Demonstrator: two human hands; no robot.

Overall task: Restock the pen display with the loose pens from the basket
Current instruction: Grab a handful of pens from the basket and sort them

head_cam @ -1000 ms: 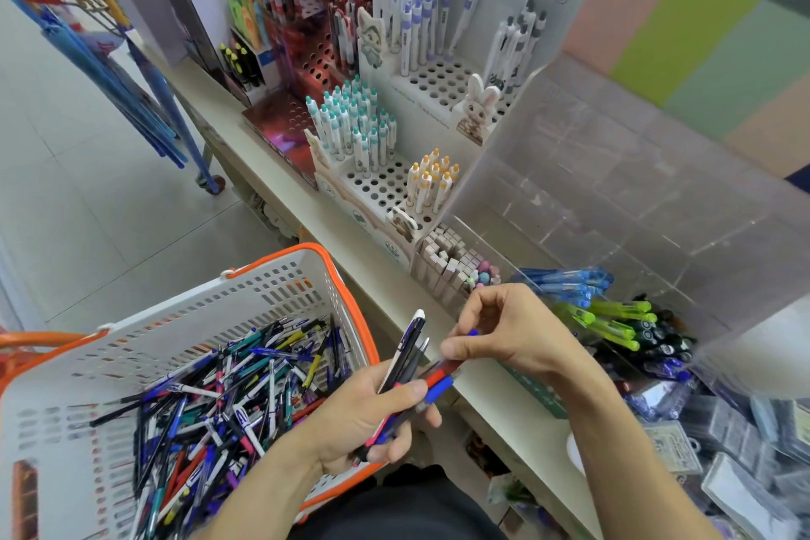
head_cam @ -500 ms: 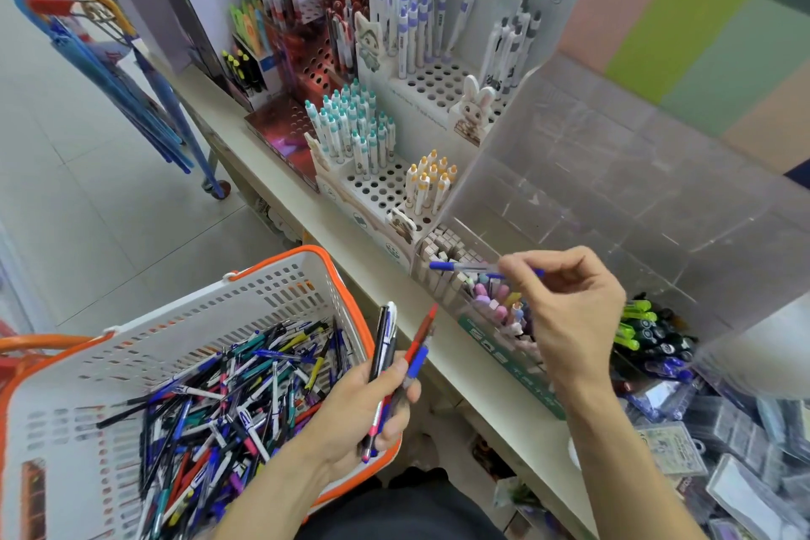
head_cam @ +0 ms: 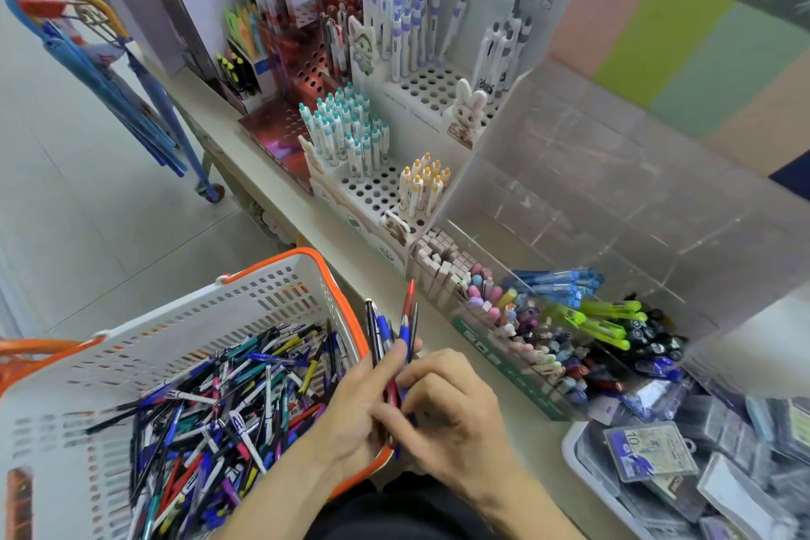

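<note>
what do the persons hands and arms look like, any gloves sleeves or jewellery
Both are bare: the left hand and the right hand wear no gloves, and no rings show on the visible fingers. The forearms are uncovered down to the frame's lower edge, with no sleeve, watch or bracelet in view. Dark clothing shows only between the arms, at the bottom.

A single head-worn wide-angle view looks steeply down, close over the basket (head_cam: 271, 289) and shelf edge (head_cam: 307, 224).
</note>
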